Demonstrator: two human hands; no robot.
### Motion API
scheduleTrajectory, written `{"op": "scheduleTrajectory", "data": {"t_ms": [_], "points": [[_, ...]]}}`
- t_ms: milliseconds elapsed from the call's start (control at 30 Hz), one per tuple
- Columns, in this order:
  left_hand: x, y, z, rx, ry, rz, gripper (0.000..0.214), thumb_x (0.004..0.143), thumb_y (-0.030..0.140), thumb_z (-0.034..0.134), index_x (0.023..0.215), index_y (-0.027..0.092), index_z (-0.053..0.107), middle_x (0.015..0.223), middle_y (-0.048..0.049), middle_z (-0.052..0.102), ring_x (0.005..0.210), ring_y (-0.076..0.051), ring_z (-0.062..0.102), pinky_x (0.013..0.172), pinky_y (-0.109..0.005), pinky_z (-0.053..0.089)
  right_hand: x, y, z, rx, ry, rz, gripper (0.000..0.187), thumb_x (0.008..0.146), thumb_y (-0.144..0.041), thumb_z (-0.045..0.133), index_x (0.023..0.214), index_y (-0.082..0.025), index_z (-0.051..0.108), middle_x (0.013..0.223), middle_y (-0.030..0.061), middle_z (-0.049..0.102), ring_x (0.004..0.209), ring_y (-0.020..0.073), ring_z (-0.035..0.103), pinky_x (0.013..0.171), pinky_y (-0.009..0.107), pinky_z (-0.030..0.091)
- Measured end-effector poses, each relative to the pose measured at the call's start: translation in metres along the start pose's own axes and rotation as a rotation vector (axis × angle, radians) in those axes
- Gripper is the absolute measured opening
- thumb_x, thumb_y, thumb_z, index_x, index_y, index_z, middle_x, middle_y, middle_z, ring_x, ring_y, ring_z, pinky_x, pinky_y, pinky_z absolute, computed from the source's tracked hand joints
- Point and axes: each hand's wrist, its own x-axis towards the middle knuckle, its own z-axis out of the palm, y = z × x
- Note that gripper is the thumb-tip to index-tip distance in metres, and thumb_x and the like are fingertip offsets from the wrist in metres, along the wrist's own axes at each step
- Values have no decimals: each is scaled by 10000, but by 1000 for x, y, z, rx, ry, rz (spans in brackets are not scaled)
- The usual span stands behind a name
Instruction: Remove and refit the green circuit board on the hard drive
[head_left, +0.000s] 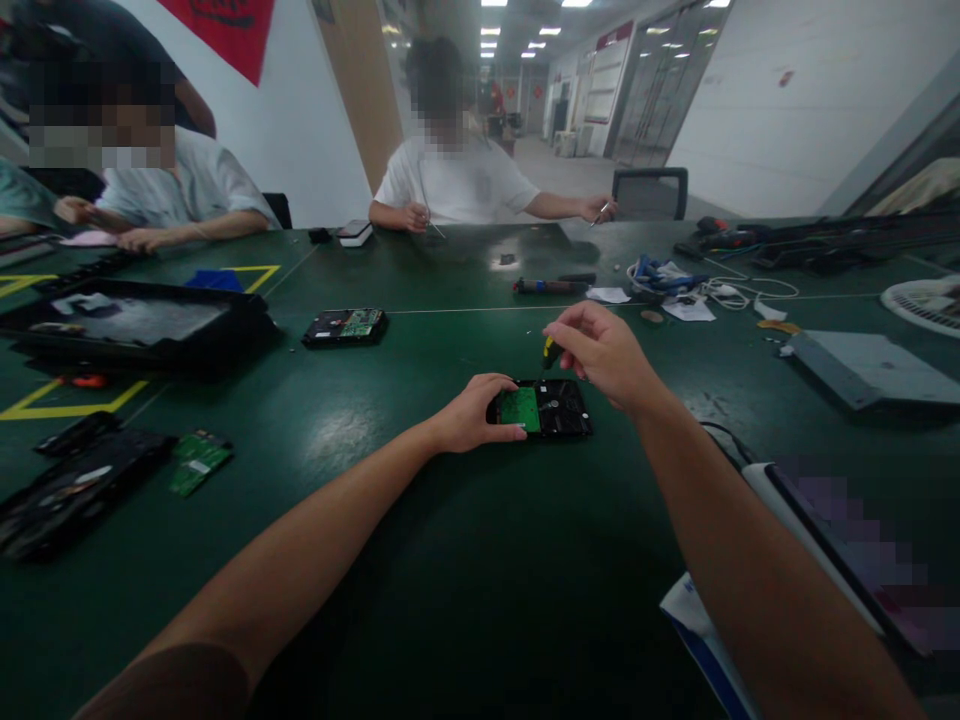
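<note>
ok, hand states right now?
Left hand: gripping the left end of the hard drive, thumb on the near edge, fingers on the far.
Right hand: closed on the yellow-and-black screwdriver, pointing down; tip contact unclear.

White walls [810,110], bright ceiling lights [550,31], chair [651,192] beyond a green table [427,350].

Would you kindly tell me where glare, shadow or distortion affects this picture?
Head view: soft glare on the green tabletop left of the left hand, deep shadow at its near side; head view: the tip of the yellow-and-black tool is hard to make out; head view: the right-hand wall leans, suggesting wide-angle distortion.
</note>
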Motion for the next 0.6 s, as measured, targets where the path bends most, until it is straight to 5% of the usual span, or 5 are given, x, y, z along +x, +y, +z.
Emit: {"op": "scheduleTrajectory", "data": {"t_ms": [367,600], "points": [[1,-2,2,-11,17,6,755,794,605,821,1390,208,579,1470,-157,551,1407,-357,473,1188,-548,417,0,0,2,112,-109,43,295,1017,-458,559,1134,-228,703,1092,68,728,621,102,621,522,261,484],[1,-2,2,-11,15,4,761,794,607,817,1397,214,572,1482,-153,542,1419,-357,464,1195,-556,410,-1,-3,0,-29,-65,-17,298,974,-501,650,1049,-220,717,821,21,661,604,102,546,479,257,370]]}}
